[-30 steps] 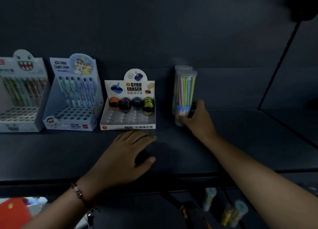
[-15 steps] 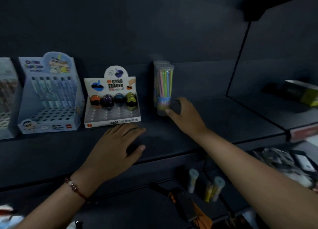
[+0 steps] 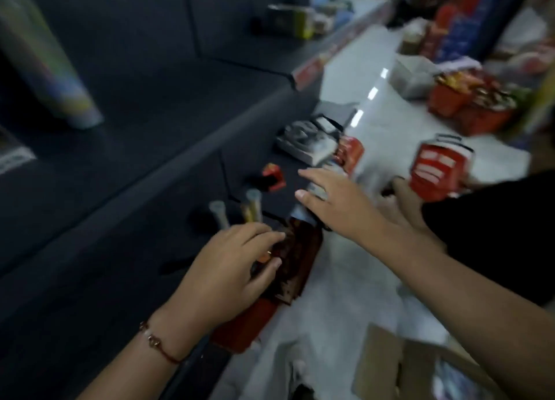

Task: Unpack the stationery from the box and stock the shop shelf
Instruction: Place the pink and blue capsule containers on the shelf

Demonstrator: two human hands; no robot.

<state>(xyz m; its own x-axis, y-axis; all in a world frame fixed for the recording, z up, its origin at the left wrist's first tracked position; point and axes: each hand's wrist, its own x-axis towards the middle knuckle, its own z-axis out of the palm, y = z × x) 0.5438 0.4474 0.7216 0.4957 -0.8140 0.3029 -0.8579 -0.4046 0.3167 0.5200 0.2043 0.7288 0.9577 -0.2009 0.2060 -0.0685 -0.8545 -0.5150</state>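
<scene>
Dark shop shelf (image 3: 168,123), pencil tube (image 3: 45,66) far above the left hand (image 3: 228,267), fingers loose, right hand (image 3: 339,201) spread, empty, red box (image 3: 432,171) just beyond it.

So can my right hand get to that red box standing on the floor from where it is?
Probably yes. The right hand is open and empty, the red box stands just beyond it, and only bare floor seems to lie between, though the picture is blurred.

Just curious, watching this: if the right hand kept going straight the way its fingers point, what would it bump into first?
Probably the small red item on the dark lower shelf. The right hand points up and left toward it, but blur leaves depth unclear.
</scene>
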